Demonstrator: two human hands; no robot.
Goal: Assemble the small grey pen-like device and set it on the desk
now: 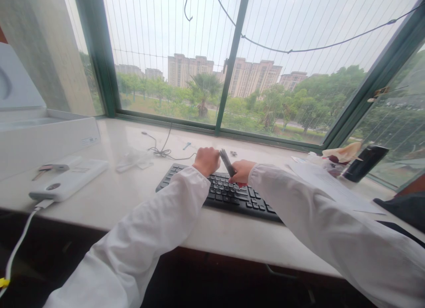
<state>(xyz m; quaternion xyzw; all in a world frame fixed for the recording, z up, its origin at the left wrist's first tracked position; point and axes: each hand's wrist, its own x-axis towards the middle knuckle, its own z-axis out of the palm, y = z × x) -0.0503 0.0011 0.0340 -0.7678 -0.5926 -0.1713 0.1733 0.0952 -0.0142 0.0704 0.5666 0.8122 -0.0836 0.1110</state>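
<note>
A black keyboard lies on the white sill in front of me, partly covered by my forearms. My right hand is closed around a dark, slim, brush-like tool, tilted with its upper end to the left, above the keys. I cannot make out exactly what kind of tool it is. Beside its upper end, my left hand is curled into a fist over the keyboard's back edge; whatever its fingers hold is hidden. A few small dark pieces, perhaps keycaps, lie just behind the hands.
On the left are a white power bank with a cable, an open white box and crumpled clear plastic. A thin black cable curls behind the keyboard. Paper and a black cylinder are at right. Windows border the sill.
</note>
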